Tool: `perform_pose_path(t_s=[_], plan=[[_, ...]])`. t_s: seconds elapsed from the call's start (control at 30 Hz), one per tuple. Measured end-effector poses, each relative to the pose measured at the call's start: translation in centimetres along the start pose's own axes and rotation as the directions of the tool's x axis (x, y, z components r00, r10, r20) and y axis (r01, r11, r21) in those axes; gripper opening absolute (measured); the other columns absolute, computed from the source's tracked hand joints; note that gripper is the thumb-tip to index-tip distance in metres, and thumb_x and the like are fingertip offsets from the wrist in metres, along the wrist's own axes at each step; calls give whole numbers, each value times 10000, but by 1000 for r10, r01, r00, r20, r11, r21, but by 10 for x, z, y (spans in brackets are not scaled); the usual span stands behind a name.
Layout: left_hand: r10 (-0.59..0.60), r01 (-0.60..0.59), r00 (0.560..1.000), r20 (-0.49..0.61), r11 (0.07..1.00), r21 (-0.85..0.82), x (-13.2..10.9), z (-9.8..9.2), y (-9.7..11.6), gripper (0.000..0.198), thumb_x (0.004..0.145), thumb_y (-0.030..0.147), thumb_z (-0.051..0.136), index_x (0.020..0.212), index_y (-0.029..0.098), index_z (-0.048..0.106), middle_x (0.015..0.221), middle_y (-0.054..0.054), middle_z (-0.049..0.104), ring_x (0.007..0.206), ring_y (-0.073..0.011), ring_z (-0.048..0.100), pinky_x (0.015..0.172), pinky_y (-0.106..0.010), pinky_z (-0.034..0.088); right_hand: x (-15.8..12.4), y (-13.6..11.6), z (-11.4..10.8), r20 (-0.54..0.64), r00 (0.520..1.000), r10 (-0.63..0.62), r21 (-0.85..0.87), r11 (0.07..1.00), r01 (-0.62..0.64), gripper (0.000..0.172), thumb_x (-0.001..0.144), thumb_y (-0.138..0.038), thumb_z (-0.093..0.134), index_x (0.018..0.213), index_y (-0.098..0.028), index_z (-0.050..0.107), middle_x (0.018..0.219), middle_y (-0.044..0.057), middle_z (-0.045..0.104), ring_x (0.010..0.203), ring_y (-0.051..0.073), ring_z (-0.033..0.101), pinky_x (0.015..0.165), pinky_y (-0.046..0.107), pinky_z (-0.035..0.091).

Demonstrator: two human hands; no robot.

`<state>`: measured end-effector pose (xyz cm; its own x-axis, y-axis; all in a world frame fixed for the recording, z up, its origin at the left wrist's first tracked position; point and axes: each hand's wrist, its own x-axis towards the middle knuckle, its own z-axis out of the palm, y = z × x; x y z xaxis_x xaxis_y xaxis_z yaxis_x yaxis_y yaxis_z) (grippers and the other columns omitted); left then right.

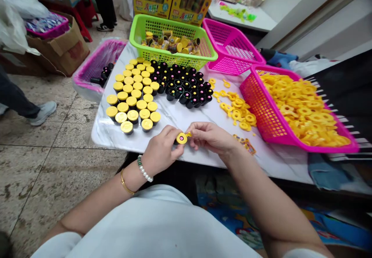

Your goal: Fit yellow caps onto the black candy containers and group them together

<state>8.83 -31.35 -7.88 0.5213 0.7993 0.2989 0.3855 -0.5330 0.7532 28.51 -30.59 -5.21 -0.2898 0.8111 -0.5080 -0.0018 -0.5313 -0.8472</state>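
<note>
My left hand point(159, 149) holds a small black cup point(175, 141) upright at the table's front edge, its fingers wrapped round the side. A yellow ring with a tab point(184, 140) sits over the cup's top, and a pink dot shows through its hole. The fingers of my right hand point(207, 137) pinch the ring's tab. Beyond my left hand stand several black cups with yellow lids point(133, 116). Farther back are many black cups without lids point(186, 95), pink or yellow dots inside. Loose yellow rings point(236, 114) lie beyond my right hand.
A pink basket point(261, 122) heaped with yellow rings stands at the right. Behind are a green basket point(174, 61) of small yellow-lidded containers and another pink basket point(229, 66). Yellow boxes point(171, 2) rise at the back. A person's leg point(20, 99) shows at the left.
</note>
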Motion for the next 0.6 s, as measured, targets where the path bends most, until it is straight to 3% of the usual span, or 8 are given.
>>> perform_pose_path(t_s=[0.1,0.2,0.33,0.43,0.53,0.6], plan=[[25,-25,999,23,999,-33,1,0,1,242,823,114,587,1059,150,626,1011,-55,630,689,-104,562,619,-216,483,6,-10,2,109,989,99,-137,987,-84,480,586,-433,876,735,-173,500,567,-38,629,460,88,590,436,171,455],[27,-25,999,28,997,-71,4,0,1,213,836,128,598,1044,153,638,996,-48,640,696,-102,571,617,-207,479,8,-8,9,96,989,109,-182,979,-90,494,627,-404,859,771,-197,434,576,-67,603,465,93,599,452,178,465],[-39,42,997,65,998,-56,5,2,-2,159,849,175,630,1008,171,643,966,-35,629,704,-111,577,657,-227,496,-2,7,14,13,997,-80,-154,985,81,449,761,-484,751,957,-200,464,604,-79,570,468,90,577,454,185,440],[-92,92,994,64,996,-9,3,2,-4,165,826,183,668,986,163,629,938,-41,602,742,-142,585,708,-274,522,-13,12,15,26,987,-161,-165,973,163,475,799,-499,706,1085,-190,486,747,-39,589,524,89,582,518,224,479],[-111,111,994,21,994,19,-1,3,-6,263,807,136,662,1059,157,589,968,-61,588,874,-195,598,779,-329,545,-19,10,20,22,978,-208,-331,921,203,437,781,-407,730,1105,-183,541,881,1,593,569,70,542,532,213,453],[-113,113,993,-26,994,-6,-4,4,-6,471,796,81,633,1244,151,501,1057,-85,584,948,-208,598,806,-337,556,-18,6,26,-32,960,-279,-508,832,225,326,805,-336,694,1068,-180,582,823,-13,585,542,58,472,493,193,387]])
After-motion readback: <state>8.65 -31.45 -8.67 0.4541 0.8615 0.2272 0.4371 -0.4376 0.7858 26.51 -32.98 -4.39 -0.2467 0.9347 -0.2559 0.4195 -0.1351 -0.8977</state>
